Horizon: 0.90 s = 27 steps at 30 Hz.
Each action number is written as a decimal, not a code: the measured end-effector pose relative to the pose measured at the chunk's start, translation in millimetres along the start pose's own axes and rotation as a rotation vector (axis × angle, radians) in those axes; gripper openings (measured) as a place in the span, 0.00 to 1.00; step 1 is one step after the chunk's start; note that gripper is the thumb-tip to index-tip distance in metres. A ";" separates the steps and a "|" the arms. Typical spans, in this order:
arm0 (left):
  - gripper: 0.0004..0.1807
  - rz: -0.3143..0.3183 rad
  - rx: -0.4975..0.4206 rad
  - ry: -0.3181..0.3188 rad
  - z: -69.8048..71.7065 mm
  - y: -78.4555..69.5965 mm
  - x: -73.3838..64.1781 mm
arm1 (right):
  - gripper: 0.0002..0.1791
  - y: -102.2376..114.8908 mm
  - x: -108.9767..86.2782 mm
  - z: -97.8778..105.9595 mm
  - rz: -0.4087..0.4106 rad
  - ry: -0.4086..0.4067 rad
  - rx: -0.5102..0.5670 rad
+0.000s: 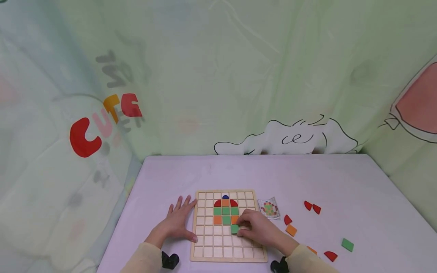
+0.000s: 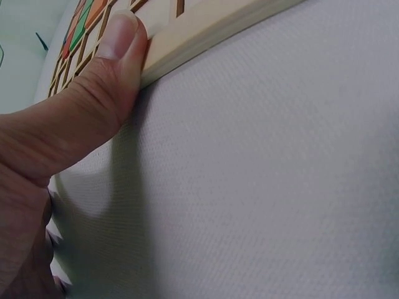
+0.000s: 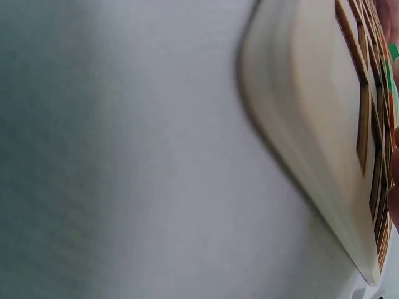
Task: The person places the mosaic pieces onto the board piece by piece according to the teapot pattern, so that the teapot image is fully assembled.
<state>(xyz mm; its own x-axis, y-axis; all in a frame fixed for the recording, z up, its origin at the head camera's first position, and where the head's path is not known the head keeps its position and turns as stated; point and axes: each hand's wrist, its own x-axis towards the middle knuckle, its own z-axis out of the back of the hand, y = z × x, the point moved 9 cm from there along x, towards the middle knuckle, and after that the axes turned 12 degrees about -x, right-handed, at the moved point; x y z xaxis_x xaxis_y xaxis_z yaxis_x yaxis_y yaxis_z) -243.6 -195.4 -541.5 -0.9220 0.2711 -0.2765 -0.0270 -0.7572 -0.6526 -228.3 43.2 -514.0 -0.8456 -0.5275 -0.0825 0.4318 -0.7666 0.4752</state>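
A wooden grid board (image 1: 228,260) lies on the table, part filled with coloured pieces: a blue half-round piece (image 1: 225,196) at the top, red quarter-rounds (image 1: 217,203), green squares (image 1: 226,219) and orange squares (image 1: 217,220). My left hand (image 1: 175,222) has its fingers spread along the board's left side. Its thumb (image 2: 118,47) rests on the wooden rim in the left wrist view. Over the lower right of the pattern, my right hand (image 1: 257,226) pinches a green square tile (image 1: 234,229) between thumb and fingers, just below an orange square. Only fingertips show in the right wrist view.
A small printed pattern card (image 1: 269,208) lies at the board's upper right. Loose red quarter-rounds (image 1: 316,209), an orange square (image 1: 291,230) and a green square (image 1: 347,244) are scattered on the right of the table (image 1: 177,170). Another orange piece (image 1: 312,250) is partly hidden by my right sleeve.
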 end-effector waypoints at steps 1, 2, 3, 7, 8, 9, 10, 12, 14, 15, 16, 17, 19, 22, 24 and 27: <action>0.71 0.000 0.001 -0.001 0.1 -0.1 0.0 | 0.09 -0.1 -0.1 0.3 0.000 0.000 0.002; 0.71 0.001 0.004 -0.001 0.1 0.0 0.0 | 0.09 -0.1 -0.3 0.5 0.000 0.001 0.004; 0.71 0.001 0.003 -0.002 0.0 0.2 0.1 | 0.09 -0.3 -0.4 0.7 0.000 0.001 0.006; 0.70 0.000 0.008 -0.002 -0.9 1.7 1.2 | 0.09 -1.1 -1.1 0.6 -0.006 0.007 0.010; 0.70 0.000 0.010 -0.001 -1.0 1.8 1.4 | 0.09 -1.4 -1.3 0.3 -0.008 0.008 0.011; 0.70 -0.001 0.009 -0.002 -0.9 1.8 1.4 | 0.09 -1.6 -1.3 0.2 -0.008 0.007 0.010; 0.70 -0.001 0.010 -0.002 -0.9 1.7 1.4 | 0.09 -1.7 -1.4 0.0 -0.008 0.007 0.011; 0.70 0.001 0.011 -0.001 -0.6 1.1 1.1 | 0.09 -1.8 -1.4 0.0 -0.006 0.003 0.013; 0.70 0.003 0.008 -0.001 0.1 0.3 0.6 | 0.09 -1.9 -1.3 0.0 -0.005 0.001 0.012; 0.70 0.004 0.007 -0.002 0.2 0.2 0.7 | 0.09 -1.8 -1.2 0.2 -0.003 -0.001 0.010; 0.70 0.004 0.008 -0.001 0.2 0.1 0.8 | 0.09 -1.8 -1.1 0.3 -0.002 -0.002 0.007; 0.70 0.004 0.008 -0.002 0.3 -0.1 0.8 | 0.09 -1.8 -1.0 0.4 -0.001 -0.004 0.001; 0.70 0.004 0.007 -0.002 0.3 -0.3 0.8 | 0.09 -2.0 -1.0 0.5 -0.005 -0.006 -0.010; 0.70 0.004 0.005 0.000 0.2 -0.1 0.7 | 0.09 -2.2 -1.1 0.7 -0.008 -0.011 -0.029; 0.70 0.003 0.005 0.002 0.2 0.0 0.4 | 0.09 -2.3 -1.3 0.7 -0.011 -0.010 -0.035; 0.70 0.006 0.008 0.005 0.4 0.8 0.3 | 0.10 -2.3 -1.3 0.0 -0.013 -0.005 -0.042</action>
<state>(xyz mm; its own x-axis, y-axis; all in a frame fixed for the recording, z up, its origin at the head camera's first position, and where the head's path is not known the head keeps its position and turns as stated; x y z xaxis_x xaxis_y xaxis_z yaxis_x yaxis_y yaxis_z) -244.0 -196.2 -541.8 -0.9203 0.2692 -0.2838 -0.0244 -0.7636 -0.6453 -228.2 45.6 -515.0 -0.8527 -0.5156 -0.0843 0.4335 -0.7883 0.4367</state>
